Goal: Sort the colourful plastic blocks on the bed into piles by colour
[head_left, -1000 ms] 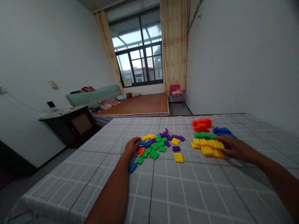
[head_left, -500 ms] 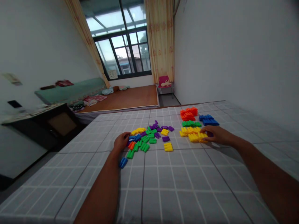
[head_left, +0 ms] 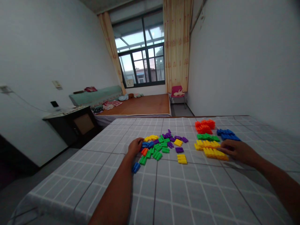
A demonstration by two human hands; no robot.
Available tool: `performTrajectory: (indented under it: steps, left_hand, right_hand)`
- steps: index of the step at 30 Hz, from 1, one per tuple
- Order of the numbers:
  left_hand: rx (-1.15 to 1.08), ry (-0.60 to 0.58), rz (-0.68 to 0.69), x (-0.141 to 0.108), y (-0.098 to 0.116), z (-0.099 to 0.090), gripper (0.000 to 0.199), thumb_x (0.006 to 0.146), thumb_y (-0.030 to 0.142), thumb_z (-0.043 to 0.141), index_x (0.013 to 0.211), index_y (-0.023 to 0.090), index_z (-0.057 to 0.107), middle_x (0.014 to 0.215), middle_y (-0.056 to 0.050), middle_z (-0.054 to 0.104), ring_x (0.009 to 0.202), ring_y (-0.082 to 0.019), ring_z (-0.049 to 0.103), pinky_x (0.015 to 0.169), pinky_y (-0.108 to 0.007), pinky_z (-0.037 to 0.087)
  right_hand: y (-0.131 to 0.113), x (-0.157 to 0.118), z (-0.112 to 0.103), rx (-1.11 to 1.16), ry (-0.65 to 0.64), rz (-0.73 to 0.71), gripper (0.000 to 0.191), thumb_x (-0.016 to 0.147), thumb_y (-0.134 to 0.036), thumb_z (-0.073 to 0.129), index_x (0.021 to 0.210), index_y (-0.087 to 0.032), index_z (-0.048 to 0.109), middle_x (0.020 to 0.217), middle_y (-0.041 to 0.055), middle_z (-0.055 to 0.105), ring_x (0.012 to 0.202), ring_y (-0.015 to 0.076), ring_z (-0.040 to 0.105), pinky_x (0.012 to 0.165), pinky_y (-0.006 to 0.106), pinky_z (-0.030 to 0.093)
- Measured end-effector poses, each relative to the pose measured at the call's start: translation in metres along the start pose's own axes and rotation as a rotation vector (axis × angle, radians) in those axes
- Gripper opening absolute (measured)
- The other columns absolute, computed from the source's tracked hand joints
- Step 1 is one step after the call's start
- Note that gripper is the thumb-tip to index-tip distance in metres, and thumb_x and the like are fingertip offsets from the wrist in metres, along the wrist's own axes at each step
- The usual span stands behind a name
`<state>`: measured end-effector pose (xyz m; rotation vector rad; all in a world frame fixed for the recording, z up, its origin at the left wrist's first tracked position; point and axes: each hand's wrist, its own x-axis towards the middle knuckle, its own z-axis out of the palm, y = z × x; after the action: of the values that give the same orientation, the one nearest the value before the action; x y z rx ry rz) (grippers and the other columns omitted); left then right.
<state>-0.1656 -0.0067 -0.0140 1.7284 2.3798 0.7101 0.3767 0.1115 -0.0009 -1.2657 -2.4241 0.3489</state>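
My left hand (head_left: 135, 147) rests at the left edge of a loose heap of plastic building blocks, its fingers curled beside blue blocks (head_left: 148, 144) and yellow blocks (head_left: 151, 138). Whatever those fingertips hold is hidden. On the right, my right hand (head_left: 237, 152) hovers at the right end of the front yellow block row (head_left: 214, 153), its thumb and fingers slightly apart. Behind that row lie another yellow row (head_left: 206, 144), a green row (head_left: 208, 137) and orange-red rows (head_left: 204, 126). Blue rows (head_left: 228, 134) sit beyond my right hand.
Green blocks (head_left: 157, 154), purple blocks (head_left: 179, 150) and a yellow block (head_left: 182, 159) lie loose mid-table. A single blue block (head_left: 136, 167) is beside my left forearm. The checked tablecloth (head_left: 199, 193) covers the table; a bed (head_left: 150, 104) stands beyond its far edge.
The view has turned left and upward, so the table appears lower and farther right. My right hand has drawn back slightly from the front yellow row, uncovering its right end. My left hand stays by the heap.
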Motion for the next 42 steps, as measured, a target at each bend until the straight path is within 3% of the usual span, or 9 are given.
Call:
performTrajectory:
  steps: [3,10,13,16,21,25,30,36,42]
  left_hand:
    - [-0.007,0.008,0.015,-0.002,0.003,-0.001,0.034,0.093,0.032,0.042,0.112,0.024,0.069,0.114,-0.004,0.071,0.105,-0.018,0.064,0.086,-0.026,0.046]
    - [-0.047,-0.008,0.008,-0.006,0.013,-0.002,0.04,0.093,0.048,0.043,0.114,0.025,0.069,0.108,-0.004,0.073,0.095,-0.018,0.066,0.079,-0.025,0.046]
    - [-0.012,-0.033,0.035,-0.007,0.015,0.0,0.038,0.089,0.045,0.051,0.117,0.025,0.068,0.112,-0.005,0.072,0.097,-0.019,0.066,0.081,-0.026,0.047]
    - [0.011,-0.028,0.07,-0.008,0.014,0.002,0.037,0.09,0.042,0.051,0.117,0.025,0.069,0.114,-0.006,0.07,0.098,-0.02,0.065,0.082,-0.027,0.047]
    - [0.004,0.0,0.111,-0.009,0.015,0.003,0.035,0.09,0.041,0.052,0.114,0.023,0.07,0.113,-0.008,0.069,0.103,-0.021,0.064,0.087,-0.028,0.047]
    - [-0.06,0.037,0.162,-0.008,0.017,0.005,0.03,0.09,0.033,0.053,0.111,0.02,0.07,0.113,-0.008,0.068,0.107,-0.02,0.061,0.095,-0.029,0.045]
    - [-0.111,0.092,0.153,-0.004,0.015,0.011,0.03,0.09,0.02,0.048,0.111,0.019,0.069,0.115,-0.007,0.068,0.11,-0.016,0.06,0.099,-0.026,0.043]
    - [-0.046,-0.003,0.215,-0.005,0.016,0.01,0.034,0.09,0.038,0.051,0.109,0.02,0.072,0.112,-0.007,0.071,0.106,-0.02,0.062,0.094,-0.029,0.045]
    - [-0.016,-0.007,0.239,-0.005,0.016,0.009,0.036,0.089,0.04,0.051,0.111,0.021,0.072,0.112,-0.007,0.072,0.105,-0.021,0.063,0.092,-0.03,0.046]
  right_hand:
    - [-0.033,0.003,0.001,0.051,0.033,-0.055,0.046,0.086,-0.063,0.045,0.075,-0.025,0.067,0.076,0.0077,0.069,0.066,0.022,0.061,0.062,0.035,0.047]
    - [-0.13,0.03,0.031,0.012,-0.184,-0.336,0.035,0.091,-0.052,0.046,0.088,-0.024,0.067,0.084,0.0061,0.07,0.071,0.0207,0.062,0.065,0.032,0.046]
    - [-0.155,0.055,0.052,0.005,-0.181,-0.381,0.029,0.089,-0.045,0.051,0.103,-0.026,0.067,0.101,0.0074,0.071,0.087,0.0235,0.065,0.075,0.034,0.048]
    - [-0.174,0.08,0.076,-0.052,-0.155,-0.364,0.035,0.085,-0.041,0.058,0.117,-0.026,0.064,0.116,0.0102,0.066,0.101,0.026,0.063,0.083,0.037,0.048]
    - [-0.203,0.1,0.108,-0.075,-0.181,-0.488,0.035,0.08,-0.03,0.065,0.114,-0.022,0.065,0.115,0.0106,0.065,0.105,0.0263,0.061,0.088,0.037,0.047]
    - [-0.203,0.101,0.117,0.016,-0.179,-0.498,0.03,0.076,-0.019,0.065,0.105,-0.021,0.067,0.107,0.0082,0.067,0.102,0.0253,0.061,0.088,0.038,0.047]
    - [-0.185,0.094,0.117,0.084,-0.096,-0.419,0.029,0.074,-0.021,0.068,0.103,-0.022,0.065,0.109,0.0082,0.064,0.1,0.0251,0.06,0.087,0.039,0.047]
    - [-0.172,0.086,0.12,0.122,-0.05,-0.314,0.024,0.077,-0.026,0.064,0.101,-0.019,0.064,0.1,0.0075,0.065,0.087,0.021,0.061,0.078,0.033,0.046]
    - [-0.166,0.088,0.112,0.116,-0.048,-0.216,0.023,0.084,-0.033,0.053,0.098,-0.019,0.066,0.087,0.0054,0.069,0.075,0.018,0.062,0.067,0.027,0.042]
